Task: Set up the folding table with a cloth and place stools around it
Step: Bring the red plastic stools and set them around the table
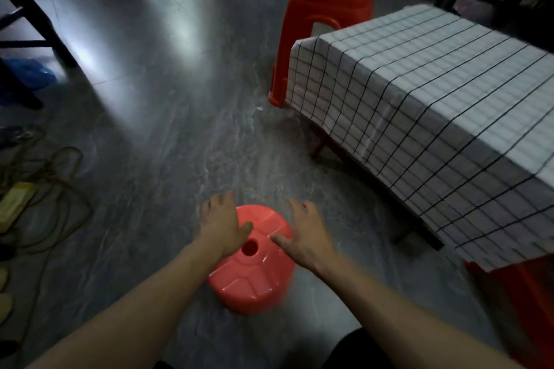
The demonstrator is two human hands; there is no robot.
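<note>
A low table draped in a white cloth with a black grid [443, 105] fills the right side. A tall red stool [326, 9] stands at its far left corner, partly behind the cloth. Part of another red stool [521, 302] shows under the cloth's near corner at the right edge. Below me a round pinkish-red stool [254, 275] with a hole in its seat stands on the floor. My left hand [221, 225] lies on its left rim, fingers spread. My right hand [308, 234] rests on its right rim, fingers apart. Neither hand is closed around it.
Grey glossy floor [156, 117] stretches to the left of the table. Tangled cables and a yellowish power strip [15, 204] lie at the left edge. Dark chair legs [39, 15] and a blue bag [27, 75] are at the upper left. More dark furniture stands behind the table.
</note>
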